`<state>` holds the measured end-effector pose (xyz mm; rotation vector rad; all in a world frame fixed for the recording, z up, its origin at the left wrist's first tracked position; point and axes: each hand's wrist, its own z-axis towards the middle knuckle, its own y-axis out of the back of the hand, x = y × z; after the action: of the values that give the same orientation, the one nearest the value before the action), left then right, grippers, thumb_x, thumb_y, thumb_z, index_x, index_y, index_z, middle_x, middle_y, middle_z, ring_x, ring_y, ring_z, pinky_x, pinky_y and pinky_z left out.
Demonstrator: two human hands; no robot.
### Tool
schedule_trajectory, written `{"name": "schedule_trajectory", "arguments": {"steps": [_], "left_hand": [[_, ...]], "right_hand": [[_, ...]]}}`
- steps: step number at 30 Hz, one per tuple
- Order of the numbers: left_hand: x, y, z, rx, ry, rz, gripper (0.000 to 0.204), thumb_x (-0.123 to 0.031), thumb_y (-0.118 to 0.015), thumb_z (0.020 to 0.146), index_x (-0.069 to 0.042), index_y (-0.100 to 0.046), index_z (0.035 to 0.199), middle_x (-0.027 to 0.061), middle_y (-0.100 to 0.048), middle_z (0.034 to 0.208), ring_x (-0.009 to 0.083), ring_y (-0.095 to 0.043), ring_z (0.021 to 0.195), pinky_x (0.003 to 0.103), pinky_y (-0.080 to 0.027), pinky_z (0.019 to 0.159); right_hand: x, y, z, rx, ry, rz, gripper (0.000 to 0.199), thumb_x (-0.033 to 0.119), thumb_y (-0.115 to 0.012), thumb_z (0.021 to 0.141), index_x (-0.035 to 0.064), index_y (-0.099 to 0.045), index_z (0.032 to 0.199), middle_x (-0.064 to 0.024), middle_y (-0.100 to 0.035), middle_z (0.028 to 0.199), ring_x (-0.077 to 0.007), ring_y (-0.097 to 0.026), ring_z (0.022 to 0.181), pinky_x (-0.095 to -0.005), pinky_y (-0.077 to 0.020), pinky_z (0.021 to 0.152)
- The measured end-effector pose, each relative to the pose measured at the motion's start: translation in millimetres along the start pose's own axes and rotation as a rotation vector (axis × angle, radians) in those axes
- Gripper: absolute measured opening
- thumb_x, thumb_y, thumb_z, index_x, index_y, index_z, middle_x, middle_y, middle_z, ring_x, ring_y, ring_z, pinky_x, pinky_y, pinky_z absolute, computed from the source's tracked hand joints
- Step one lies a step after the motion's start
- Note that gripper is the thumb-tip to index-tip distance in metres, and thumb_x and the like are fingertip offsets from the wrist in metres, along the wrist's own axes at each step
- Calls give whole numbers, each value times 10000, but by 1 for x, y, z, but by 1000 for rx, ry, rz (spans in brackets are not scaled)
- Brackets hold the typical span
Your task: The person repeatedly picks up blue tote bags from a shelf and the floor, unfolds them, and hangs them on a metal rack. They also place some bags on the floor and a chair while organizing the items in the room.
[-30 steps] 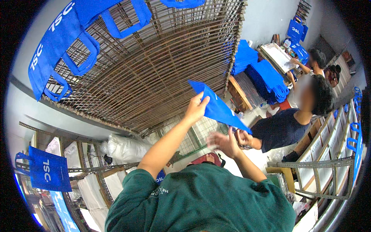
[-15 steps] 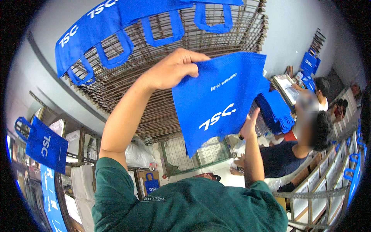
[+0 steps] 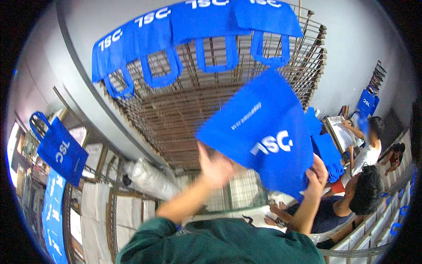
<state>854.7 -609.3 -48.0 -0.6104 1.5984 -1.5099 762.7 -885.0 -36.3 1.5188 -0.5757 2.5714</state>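
Note:
A blue fabric bag [image 3: 268, 119] with white print hangs tilted in front of me, one corner pointing up toward the rack. My right hand [image 3: 315, 178] pinches its lower right edge between thumb and fingers. Below the bag's left corner is my left hand [image 3: 215, 169], blurred, with the thumb spread away from the fingers. It seems to hold nothing; whether it touches the bag's edge I cannot tell. Ahead, several blue bags [image 3: 193, 22] lie in a row across the top of a wire drying rack [image 3: 176, 119], their handles dangling.
Another blue bag [image 3: 63, 152] hangs at the left by shelves with paper stacks [image 3: 94, 215]. A clear plastic bundle [image 3: 149, 178] lies near the rack. At the right, a person in dark clothing [image 3: 325, 213] sits close by; another in white [image 3: 367, 154] works beside a blue bag pile [image 3: 327, 154].
My left hand has let go of the bag's top edge and come down to its left corner. The bag has turned and tilted, with my right hand now gripping its edge. The view has shifted.

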Motion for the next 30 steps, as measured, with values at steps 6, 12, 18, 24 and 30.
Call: {"name": "schedule_trajectory", "arguments": {"steps": [6, 12, 18, 24, 30], "left_hand": [[106, 27, -15, 117, 312, 277, 873, -667, -461, 699, -187, -206, 1383, 117, -320, 1364, 346, -340, 1219, 524, -239, 996], [147, 30, 34, 140, 511, 282, 711, -52, -539, 760, -169, -211, 1381, 85, -330, 1356, 277, -377, 1206, 436, -331, 961], [169, -3, 45, 344, 505, 344, 769, 113, -470, 738, -185, -187, 1389, 65, -456, 1194, 163, -478, 1084, 332, -418, 912], [103, -81, 96, 465, -60, 1179, 817, 72, -539, 714, -119, -144, 1403, 42, -541, 973, 135, -509, 923, 285, -419, 835], [77, -180, 140, 601, -547, 1273, 561, 67, -512, 760, -89, -354, 1275, 58, -528, 1013, 132, -514, 929, 278, -421, 817]], "right_hand": [[49, 36, 10, 74, -7, -183, 483, 70, -557, 602, -87, -571, 1058, -129, -619, 994, -182, -583, 915, -287, -420, 851], [106, 25, 11, 140, 174, -495, 478, 160, -581, 552, -51, -633, 978, -132, -641, 898, -185, -575, 773, -286, -425, 757], [139, 34, -10, -183, 375, -620, 496, 233, -587, 531, -24, -656, 949, -154, -640, 883, -252, -564, 823, -335, -393, 825], [150, 52, 3, -350, 471, -736, 474, 199, -533, 759, -83, -520, 1140, -196, -570, 1108, -248, -521, 1042, -359, -352, 932], [126, 87, 74, -544, 651, -715, 359, 41, -503, 808, -32, -500, 1159, -82, -572, 981, -145, -532, 953, -277, -387, 874]]}}
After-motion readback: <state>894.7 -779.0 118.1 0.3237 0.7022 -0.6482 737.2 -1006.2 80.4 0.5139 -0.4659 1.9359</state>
